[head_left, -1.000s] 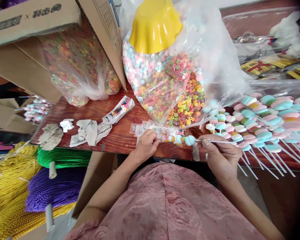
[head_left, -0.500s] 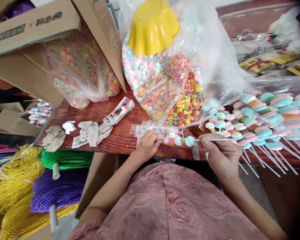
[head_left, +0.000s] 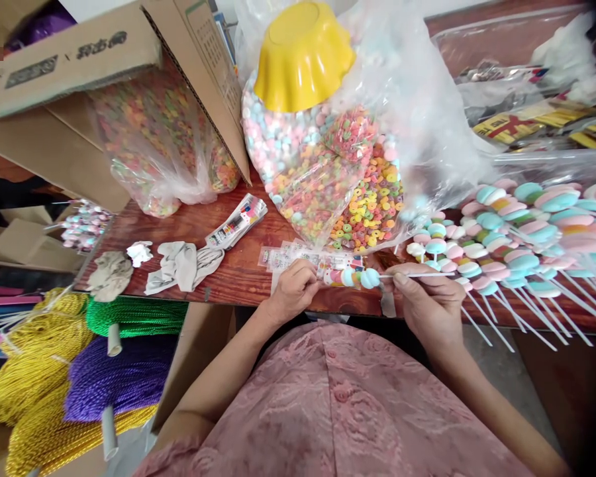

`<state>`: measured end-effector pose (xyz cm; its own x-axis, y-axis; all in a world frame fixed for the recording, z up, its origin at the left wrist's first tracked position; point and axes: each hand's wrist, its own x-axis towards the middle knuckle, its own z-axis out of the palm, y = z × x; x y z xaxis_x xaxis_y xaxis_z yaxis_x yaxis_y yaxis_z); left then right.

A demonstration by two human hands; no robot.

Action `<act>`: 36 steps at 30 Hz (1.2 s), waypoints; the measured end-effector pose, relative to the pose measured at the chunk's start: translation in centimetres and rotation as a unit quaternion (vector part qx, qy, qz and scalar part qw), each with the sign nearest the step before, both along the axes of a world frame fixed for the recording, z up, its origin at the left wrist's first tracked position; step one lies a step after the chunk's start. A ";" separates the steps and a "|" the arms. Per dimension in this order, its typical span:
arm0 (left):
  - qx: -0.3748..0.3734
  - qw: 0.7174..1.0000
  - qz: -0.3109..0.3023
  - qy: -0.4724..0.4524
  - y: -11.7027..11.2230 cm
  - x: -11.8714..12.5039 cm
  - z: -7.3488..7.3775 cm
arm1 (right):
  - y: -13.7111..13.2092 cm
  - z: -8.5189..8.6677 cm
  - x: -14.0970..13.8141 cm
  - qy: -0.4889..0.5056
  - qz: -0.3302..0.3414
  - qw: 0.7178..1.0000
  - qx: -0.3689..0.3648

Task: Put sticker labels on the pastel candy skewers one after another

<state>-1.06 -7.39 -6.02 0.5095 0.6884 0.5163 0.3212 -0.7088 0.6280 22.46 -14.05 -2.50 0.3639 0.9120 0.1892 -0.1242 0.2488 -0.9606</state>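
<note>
My right hand [head_left: 430,298] pinches the white stick of a candy skewer [head_left: 362,277] whose pastel sweets point left. My left hand [head_left: 293,288] is closed on a small clear printed wrapper [head_left: 302,260] lying on the wooden table's front edge [head_left: 238,285], and the skewer's candy end reaches into it. A pile of finished pastel candy skewers [head_left: 516,238] lies just right of my right hand, sticks pointing toward me.
A big clear bag of coloured candy rings and pastel sweets [head_left: 328,179] sits behind my hands with a yellow bowl [head_left: 302,56] upside down on it. A cardboard box [head_left: 79,86] holds another candy bag. Crumpled cloths [head_left: 179,264] lie left. Spools of gold, green and purple cord [head_left: 79,358] sit below.
The skewer's candy end has slid left, further toward the wrapper under my left hand. My right hand shifted left with it.
</note>
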 end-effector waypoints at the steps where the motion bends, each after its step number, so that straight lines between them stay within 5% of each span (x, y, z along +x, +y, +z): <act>1: 0.001 1.000 -0.002 0.001 0.0 0.1 0.1 | 0.0 0.2 0.0 -0.005 0.004 1.000 0.003; 8: 0.052 0.996 -0.023 0.068 0.4 0.5 2.9 | 0.9 1.6 0.6 0.046 0.062 0.996 0.039; 15: -0.128 0.971 -0.075 0.187 -0.7 1.7 5.9 | 0.6 2.3 1.2 -0.107 0.060 0.988 0.091; 19: -0.167 0.968 -0.076 0.171 -1.3 2.4 5.8 | 0.7 2.6 0.3 -0.101 0.085 0.987 0.087; 26: -0.176 0.966 0.101 0.161 -0.6 1.8 5.3 | 0.4 2.2 -0.3 -0.031 0.059 0.998 0.016; 33: -0.172 0.966 0.046 0.188 -1.5 2.0 5.2 | 0.6 2.1 -0.8 -0.074 0.090 0.992 0.057; 36: -0.222 0.961 -0.033 0.160 -1.7 2.2 5.1 | 1.2 2.5 -0.9 -0.115 0.089 0.984 0.098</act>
<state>1.16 -9.11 -0.96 0.6431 0.7657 -0.0113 0.5127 -0.4195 0.7491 21.57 -12.81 -0.03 0.1284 0.8950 0.4272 0.0315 0.4268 -0.9038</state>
